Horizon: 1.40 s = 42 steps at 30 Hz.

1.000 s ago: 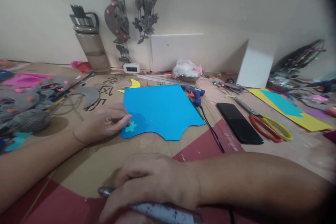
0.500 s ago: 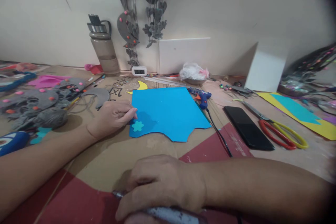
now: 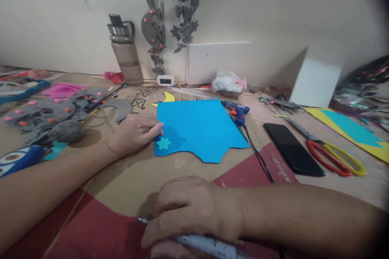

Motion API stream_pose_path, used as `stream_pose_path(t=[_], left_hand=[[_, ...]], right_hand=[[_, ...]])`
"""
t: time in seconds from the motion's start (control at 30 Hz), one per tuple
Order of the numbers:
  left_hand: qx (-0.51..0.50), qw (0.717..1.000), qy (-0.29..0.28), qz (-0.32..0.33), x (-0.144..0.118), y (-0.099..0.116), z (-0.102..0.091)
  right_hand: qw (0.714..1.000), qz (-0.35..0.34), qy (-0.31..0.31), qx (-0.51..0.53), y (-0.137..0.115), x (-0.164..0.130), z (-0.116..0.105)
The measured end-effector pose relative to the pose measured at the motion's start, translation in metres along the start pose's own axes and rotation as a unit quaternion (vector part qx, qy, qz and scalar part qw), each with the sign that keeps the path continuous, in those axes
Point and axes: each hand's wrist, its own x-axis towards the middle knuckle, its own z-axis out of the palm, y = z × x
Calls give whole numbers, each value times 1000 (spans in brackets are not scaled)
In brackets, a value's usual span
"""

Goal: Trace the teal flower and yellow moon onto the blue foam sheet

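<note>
A silvery tool [image 3: 197, 244] lies under the right hand [image 3: 194, 214], nearest the camera, with the fingers curled down over it and pressing it to the red sheet [image 3: 91, 230]. Its tip pokes out to the left of that hand, but the lower picture edge cuts off its body, so what kind of tool it is cannot be told. Farther out, the left hand [image 3: 136, 131] rests on the tabletop [image 3: 146, 178] with its fingertips pinched narrow at the left edge of the blue sheet [image 3: 200, 129]. Just right of those fingertips a small teal star [image 3: 163, 143] lies flat on the sheet, apart from the fingers. By the look of it, the star is being placed on the sheet; the next move probably calls for a light pinch and careful positioning. Right of the sheet lie a glue gun [image 3: 238, 111], a black phone [image 3: 291, 149] and scissors [image 3: 331, 156]. Beyond the left hand stands a bottle [image 3: 126, 56]. The right margin is dark and blurred.
</note>
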Motion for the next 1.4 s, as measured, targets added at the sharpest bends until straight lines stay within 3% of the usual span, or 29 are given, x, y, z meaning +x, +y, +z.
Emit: stream_pose_path(t=[0.1, 0.3, 0.73, 0.9, 1.07, 1.4], left_hand=[[9, 1000, -8, -2, -1, 0, 0], [-11, 999, -8, 41, 0, 1, 3], [-24, 997, -29, 67, -1, 1, 3], [-9, 997, -40, 64, 0, -2, 4], [-15, 997, -41, 57, 0, -3, 4], [-11, 997, -51, 48, 1, -2, 2]], right_hand=[[1000, -8, 11, -2, 0, 0, 1], [994, -43, 98, -5, 1, -1, 1], [1000, -2, -6, 9, 3, 0, 2], [1000, -8, 2, 17, 3, 0, 2], [998, -30, 49, 12, 4, -1, 4], [1000, -16, 10, 14, 4, 0, 4]])
